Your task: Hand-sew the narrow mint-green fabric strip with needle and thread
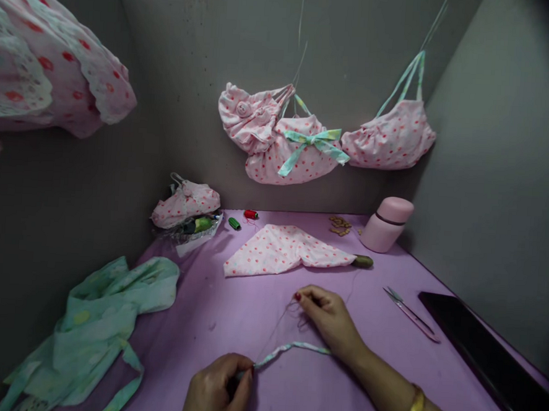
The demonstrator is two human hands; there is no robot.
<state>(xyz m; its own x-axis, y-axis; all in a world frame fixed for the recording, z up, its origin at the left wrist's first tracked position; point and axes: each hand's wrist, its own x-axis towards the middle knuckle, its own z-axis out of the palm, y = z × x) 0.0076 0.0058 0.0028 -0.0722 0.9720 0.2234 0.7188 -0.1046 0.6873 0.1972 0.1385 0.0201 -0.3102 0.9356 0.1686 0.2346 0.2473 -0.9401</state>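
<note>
My left hand (pixel 216 391) is closed near the bottom edge, pinching one end of a thin mint-patterned fabric strip (pixel 288 349). The strip arcs rightward across the purple table (pixel 259 310) and passes under my right hand (pixel 330 320). That hand's fingers are pinched together on a fine thread (pixel 279 327) that slants down toward the left hand. A folded pink piece of fabric with red dots (pixel 281 250) lies flat just beyond the hands.
Mint green cloth (pixel 95 325) is heaped at left. Thread snips (pixel 410 313) and a dark flat object (pixel 483 355) lie at right. A pink flask (pixel 387 225), wooden buttons (pixel 339 225), thread spools (pixel 242 219) and a small pouch (pixel 186 203) sit at the back. Pink pouches (pixel 301 139) hang on the wall.
</note>
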